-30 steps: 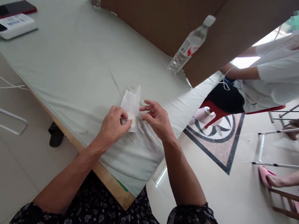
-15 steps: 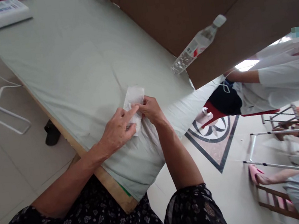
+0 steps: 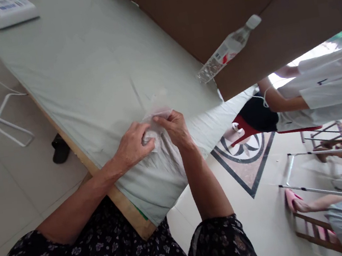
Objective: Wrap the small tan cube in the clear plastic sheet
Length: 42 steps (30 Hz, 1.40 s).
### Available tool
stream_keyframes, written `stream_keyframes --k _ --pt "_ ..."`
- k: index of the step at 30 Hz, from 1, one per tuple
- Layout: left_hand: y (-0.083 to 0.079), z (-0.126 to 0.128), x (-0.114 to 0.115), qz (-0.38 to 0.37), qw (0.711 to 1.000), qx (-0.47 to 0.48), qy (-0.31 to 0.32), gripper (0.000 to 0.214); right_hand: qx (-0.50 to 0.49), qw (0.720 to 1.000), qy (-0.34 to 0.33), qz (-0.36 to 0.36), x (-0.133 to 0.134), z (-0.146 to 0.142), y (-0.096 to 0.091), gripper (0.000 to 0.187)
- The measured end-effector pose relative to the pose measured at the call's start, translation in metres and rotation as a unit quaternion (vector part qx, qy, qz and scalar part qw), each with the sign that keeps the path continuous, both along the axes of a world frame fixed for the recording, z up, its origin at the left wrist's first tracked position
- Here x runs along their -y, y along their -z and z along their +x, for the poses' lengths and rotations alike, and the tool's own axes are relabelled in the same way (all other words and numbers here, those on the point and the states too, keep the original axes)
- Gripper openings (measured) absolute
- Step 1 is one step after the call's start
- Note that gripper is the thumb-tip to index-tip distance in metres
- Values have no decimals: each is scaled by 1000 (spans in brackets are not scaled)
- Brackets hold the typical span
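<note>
My left hand (image 3: 133, 145) and my right hand (image 3: 173, 128) meet near the front corner of a table under a pale green cloth (image 3: 90, 71). Between them is a small piece of thin white paper or fabric (image 3: 154, 122), crumpled and partly folded. Both hands pinch it with closed fingers, the left from the left side, the right from above. The piece rests low on the cloth. Most of it is hidden by my fingers.
A clear plastic water bottle (image 3: 226, 50) lies against a brown cardboard panel (image 3: 203, 6) at the back. A white device (image 3: 6, 11) with a cable sits at the far left corner. Another person in white (image 3: 323, 86) sits at the right, with chairs and metal frames beyond.
The white piece stood flat and upright a second ago in my left hand alone. My right hand has closed on it, and it is now folded down and crumpled between both hands.
</note>
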<state>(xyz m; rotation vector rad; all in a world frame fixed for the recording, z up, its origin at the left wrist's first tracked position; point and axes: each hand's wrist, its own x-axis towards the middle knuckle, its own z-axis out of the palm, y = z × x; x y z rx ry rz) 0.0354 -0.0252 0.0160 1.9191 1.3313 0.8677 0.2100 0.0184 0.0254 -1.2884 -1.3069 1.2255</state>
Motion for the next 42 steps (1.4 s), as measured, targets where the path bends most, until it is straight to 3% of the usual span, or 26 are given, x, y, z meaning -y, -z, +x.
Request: stream_keyframes --k 5,8,12,17,21,25,28,32,36,39,42 --pt "5 -1 1 24 997 25 -69 60 59 994 -59 76 21 -1 -10 33" --pt "6 -7 -6 55 998 31 -18 73 105 985 -88 107 35 -1 -13 23" --pt "7 -16 -14 29 996 51 63 48 158 969 -91 165 53 -1 -10 14" --pt "5 -22 -12 20 996 51 64 17 223 949 -78 207 72 5 -2 22" --pt "0 -30 -9 26 995 41 91 18 270 923 -107 252 84 10 8 39" --pt "-4 -45 -5 10 988 8 152 42 303 898 -111 298 88 12 25 49" --pt "-3 -48 -2 11 985 -20 173 53 300 906 -93 284 86 10 33 47" --pt "-7 -38 -3 39 990 2 133 43 236 944 -34 229 80 3 24 34" --pt "-19 -33 -7 -36 994 -3 99 30 128 986 -28 104 77 -1 8 36" --pt "-21 -34 -6 -74 994 -41 70 30 91 994 -51 33 75 -5 5 45" --pt "-18 -33 -4 -56 997 -49 36 31 109 992 -38 42 71 -9 8 45"
